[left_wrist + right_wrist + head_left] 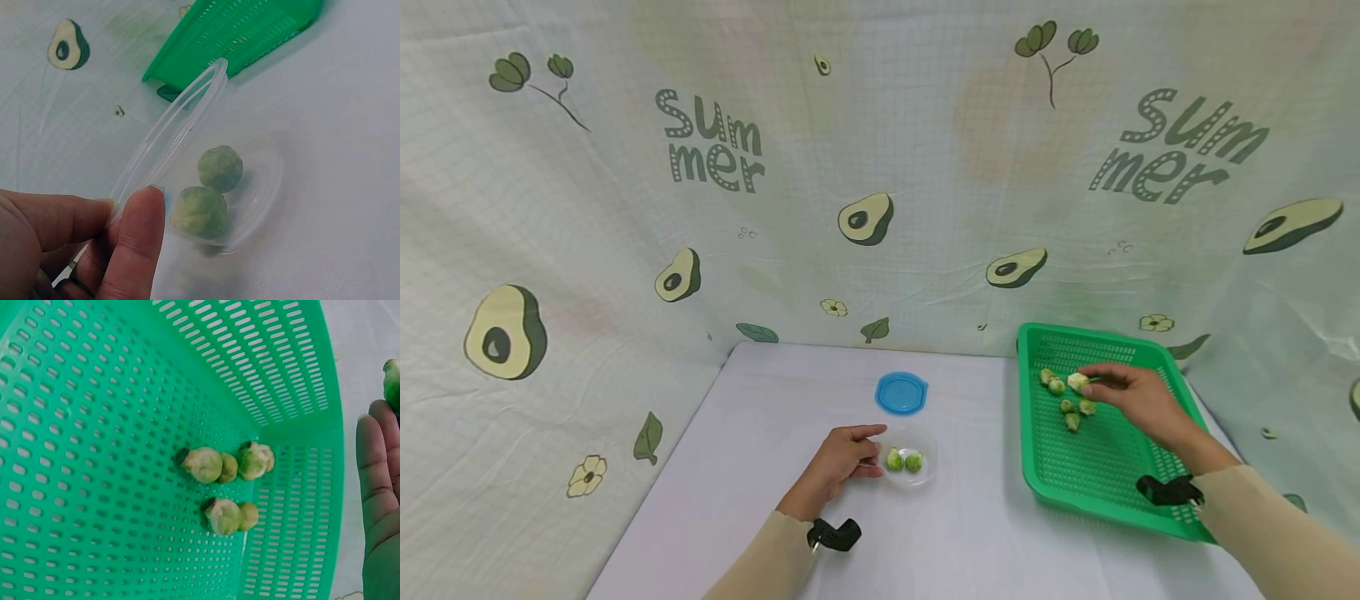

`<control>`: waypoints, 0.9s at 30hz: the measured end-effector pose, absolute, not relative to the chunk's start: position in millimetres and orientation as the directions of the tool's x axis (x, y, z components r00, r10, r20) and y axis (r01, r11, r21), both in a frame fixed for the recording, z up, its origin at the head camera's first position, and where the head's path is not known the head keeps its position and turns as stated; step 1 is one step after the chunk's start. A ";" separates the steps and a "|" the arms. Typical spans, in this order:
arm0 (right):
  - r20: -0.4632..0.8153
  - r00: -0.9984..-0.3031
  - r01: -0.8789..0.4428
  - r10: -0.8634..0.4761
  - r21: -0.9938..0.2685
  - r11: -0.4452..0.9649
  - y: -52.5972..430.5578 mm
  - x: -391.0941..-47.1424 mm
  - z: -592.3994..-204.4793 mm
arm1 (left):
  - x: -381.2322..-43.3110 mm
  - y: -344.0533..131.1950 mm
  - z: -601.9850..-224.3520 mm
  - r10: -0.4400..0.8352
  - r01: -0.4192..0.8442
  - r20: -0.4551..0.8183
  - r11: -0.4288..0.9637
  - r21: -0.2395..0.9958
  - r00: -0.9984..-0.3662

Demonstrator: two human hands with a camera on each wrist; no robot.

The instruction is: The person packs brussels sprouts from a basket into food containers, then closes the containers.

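My left hand point(844, 463) pinches the rim of a clear plastic bowl point(170, 134) between thumb and finger. Two green Brussels sprouts point(201, 212) lie side by side inside this bowl, which stands on the white table. Over on the right, my right hand point(1138, 406) holds another Brussels sprout point(1078, 382) by its fingertips, above the green basket point(1028, 442). Several more sprouts point(223, 517) lie in the basket, gathered near one wall. At the right wrist view's edge, only part of the held sprout and the fingers shows.
A blue round lid point(902, 393) with a small tab lies on the table point(775, 392) just behind the bowl. A cloth point(925, 167) printed with avocados hangs behind the table and along its sides. The basket's raised walls stand around the loose sprouts.
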State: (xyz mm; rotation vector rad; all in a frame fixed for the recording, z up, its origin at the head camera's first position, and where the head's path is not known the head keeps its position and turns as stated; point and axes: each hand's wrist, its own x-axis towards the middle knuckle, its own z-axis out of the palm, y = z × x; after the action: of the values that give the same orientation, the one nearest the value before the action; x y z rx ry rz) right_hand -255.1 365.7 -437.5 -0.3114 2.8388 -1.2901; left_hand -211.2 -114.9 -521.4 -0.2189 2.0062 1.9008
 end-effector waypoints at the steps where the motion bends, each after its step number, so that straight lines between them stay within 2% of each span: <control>1: 0.080 -0.980 -0.179 -0.182 -0.750 0.636 364.9 -254.6 -436.9 | -211.4 -114.9 -521.6 0.138 -0.356 -0.364 0.077 0.931 -0.921; 8: 0.113 -0.981 -0.188 -0.157 -0.751 0.633 354.7 -249.4 -433.6 | -211.8 -115.2 -522.8 0.143 -0.350 -0.356 0.071 0.934 -0.923; 27: 0.191 -0.968 -0.246 -0.161 -0.837 0.489 316.4 -233.1 -425.6 | -209.0 -114.9 -523.7 0.143 -0.343 -0.349 0.069 0.937 -0.926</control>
State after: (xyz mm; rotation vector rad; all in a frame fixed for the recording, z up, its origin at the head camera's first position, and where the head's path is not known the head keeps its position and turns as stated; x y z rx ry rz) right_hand -233.1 316.4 -425.6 -0.3817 2.7845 -1.5890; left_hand -209.0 -114.9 -523.7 -0.1992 2.0046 1.9188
